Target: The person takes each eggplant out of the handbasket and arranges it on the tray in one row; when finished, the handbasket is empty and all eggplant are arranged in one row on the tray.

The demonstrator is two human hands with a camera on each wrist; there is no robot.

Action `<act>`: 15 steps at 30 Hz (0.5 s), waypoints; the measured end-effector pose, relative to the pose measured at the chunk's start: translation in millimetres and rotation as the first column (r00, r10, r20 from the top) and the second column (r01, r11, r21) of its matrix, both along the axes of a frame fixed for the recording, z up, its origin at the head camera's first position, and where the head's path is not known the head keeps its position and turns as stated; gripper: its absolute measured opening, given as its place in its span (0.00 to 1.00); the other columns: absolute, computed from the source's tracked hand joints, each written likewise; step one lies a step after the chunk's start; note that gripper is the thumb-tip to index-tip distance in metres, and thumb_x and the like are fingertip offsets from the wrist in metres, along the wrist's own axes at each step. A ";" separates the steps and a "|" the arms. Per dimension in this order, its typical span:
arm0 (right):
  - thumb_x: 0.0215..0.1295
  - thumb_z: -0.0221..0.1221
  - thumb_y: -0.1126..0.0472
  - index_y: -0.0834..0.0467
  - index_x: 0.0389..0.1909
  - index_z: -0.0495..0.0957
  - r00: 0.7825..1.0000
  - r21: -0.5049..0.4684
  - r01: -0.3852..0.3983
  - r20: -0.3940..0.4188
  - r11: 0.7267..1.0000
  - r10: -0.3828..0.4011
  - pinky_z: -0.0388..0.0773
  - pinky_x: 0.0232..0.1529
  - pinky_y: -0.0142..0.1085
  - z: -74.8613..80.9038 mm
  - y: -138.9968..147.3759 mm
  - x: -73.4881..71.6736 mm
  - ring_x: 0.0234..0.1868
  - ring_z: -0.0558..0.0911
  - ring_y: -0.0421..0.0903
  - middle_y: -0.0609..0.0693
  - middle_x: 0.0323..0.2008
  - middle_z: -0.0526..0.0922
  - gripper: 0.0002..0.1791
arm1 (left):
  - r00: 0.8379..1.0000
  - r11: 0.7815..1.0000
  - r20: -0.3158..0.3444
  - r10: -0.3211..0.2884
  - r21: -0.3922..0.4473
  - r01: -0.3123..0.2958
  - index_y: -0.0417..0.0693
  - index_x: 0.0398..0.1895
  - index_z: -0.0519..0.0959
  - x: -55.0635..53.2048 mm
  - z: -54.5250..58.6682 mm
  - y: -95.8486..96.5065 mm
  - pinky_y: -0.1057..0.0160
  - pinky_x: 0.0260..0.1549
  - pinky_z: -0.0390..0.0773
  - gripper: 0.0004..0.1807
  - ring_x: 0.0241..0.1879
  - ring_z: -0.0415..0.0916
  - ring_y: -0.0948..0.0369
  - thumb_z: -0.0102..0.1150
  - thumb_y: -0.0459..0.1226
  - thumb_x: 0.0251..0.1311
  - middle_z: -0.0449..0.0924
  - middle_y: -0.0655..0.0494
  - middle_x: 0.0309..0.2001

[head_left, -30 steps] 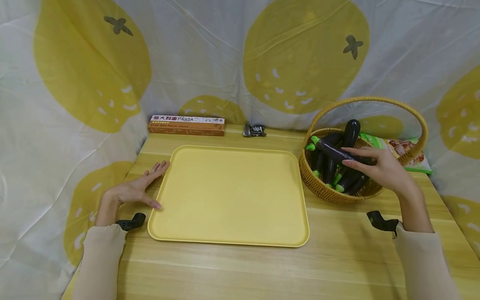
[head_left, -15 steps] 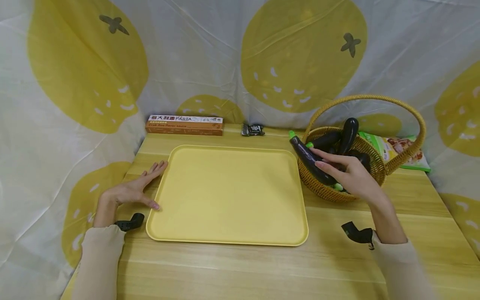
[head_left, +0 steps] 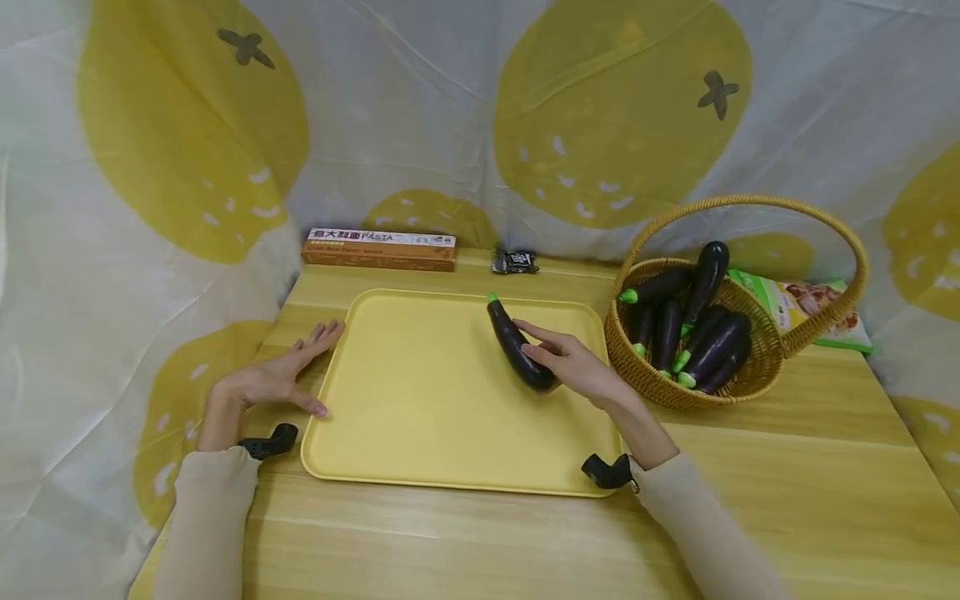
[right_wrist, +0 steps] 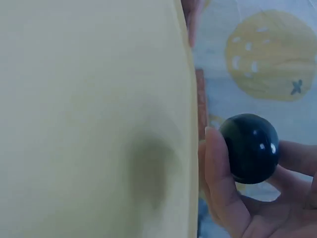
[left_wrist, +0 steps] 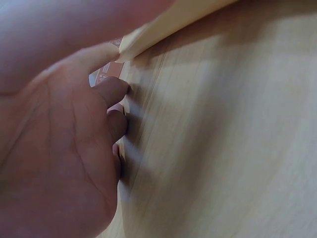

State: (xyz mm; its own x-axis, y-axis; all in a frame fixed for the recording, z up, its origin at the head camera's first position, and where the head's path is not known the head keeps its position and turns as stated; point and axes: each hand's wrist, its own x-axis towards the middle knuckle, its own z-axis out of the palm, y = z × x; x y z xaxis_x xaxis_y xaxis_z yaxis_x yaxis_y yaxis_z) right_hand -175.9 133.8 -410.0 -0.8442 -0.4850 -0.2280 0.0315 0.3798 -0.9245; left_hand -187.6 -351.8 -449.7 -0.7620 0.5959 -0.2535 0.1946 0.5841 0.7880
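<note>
Over the right half of a yellow tray (head_left: 420, 392), my right hand (head_left: 573, 364) pinches a dark eggplant (head_left: 513, 343) between thumb and fingers. Its green stem tip points to the back of the table. In the right wrist view the rounded end of the eggplant (right_wrist: 249, 148) faces the camera, and a shadow falls on the tray. My left hand (head_left: 273, 383) is spread at the tray's left edge, thumb and index fingertip at the rim. In the left wrist view its other fingers (left_wrist: 111, 91) touch the wooden table.
To the right of the tray stands a wicker basket (head_left: 776, 367) with a tall handle and several eggplants inside. Behind it lies a green and white food bag (head_left: 840, 329). A pasta box (head_left: 378, 250) and a small black packet (head_left: 514, 262) sit along the back curtain.
My right hand has lifted an eggplant out of the basket and carried it left, over the tray. The left hand has stayed at the tray's edge.
</note>
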 end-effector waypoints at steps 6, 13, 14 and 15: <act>0.84 0.47 0.59 0.46 0.84 0.51 0.971 -0.147 -0.001 0.236 0.989 0.036 0.89 0.47 0.44 -20.3 -41.8 -9.2 0.79 0.62 0.59 0.63 0.81 0.54 0.33 | 1.000 1.000 0.012 0.003 0.009 -0.003 0.50 0.86 0.36 -0.2 -1.3 0.3 0.25 0.72 0.20 0.71 0.81 0.14 0.38 0.81 0.38 0.49 0.19 0.43 0.84; 0.82 0.47 0.64 0.44 0.84 0.49 0.937 -0.220 0.068 0.350 0.973 0.014 0.89 0.50 0.43 -28.8 -85.8 -19.3 0.67 0.76 0.58 0.66 0.76 0.62 0.35 | 1.000 1.000 -0.004 0.002 0.006 -0.002 0.49 0.86 0.37 0.2 -0.4 0.8 0.25 0.73 0.21 0.71 0.81 0.15 0.37 0.82 0.39 0.48 0.20 0.42 0.84; 0.82 0.47 0.65 0.44 0.84 0.50 0.936 -0.227 0.075 0.352 0.971 0.010 0.89 0.51 0.44 -28.9 -91.1 -20.1 0.65 0.78 0.58 0.66 0.74 0.64 0.35 | 1.000 1.000 -0.009 0.001 0.003 -0.001 0.49 0.86 0.37 0.2 -0.2 0.9 0.25 0.73 0.21 0.71 0.81 0.15 0.37 0.82 0.39 0.48 0.20 0.41 0.84; 0.82 0.48 0.65 0.44 0.84 0.50 0.935 -0.234 0.082 0.354 0.969 0.006 0.88 0.52 0.44 -29.2 -96.6 -20.8 0.64 0.79 0.58 0.66 0.74 0.65 0.35 | 1.000 1.000 -0.011 0.002 0.003 -0.002 0.48 0.86 0.37 0.5 0.1 0.8 0.25 0.73 0.22 0.71 0.81 0.16 0.37 0.82 0.39 0.48 0.20 0.41 0.84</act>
State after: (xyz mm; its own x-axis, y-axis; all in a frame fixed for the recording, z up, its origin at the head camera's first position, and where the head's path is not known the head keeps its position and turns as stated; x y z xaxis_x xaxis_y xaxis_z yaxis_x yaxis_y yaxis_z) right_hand -196.7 37.2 -439.2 -0.7507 -0.5317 -0.3922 0.3793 0.1392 -0.9147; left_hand -187.0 -351.1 -449.6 -0.7658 0.5952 -0.2435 0.2024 0.5824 0.7873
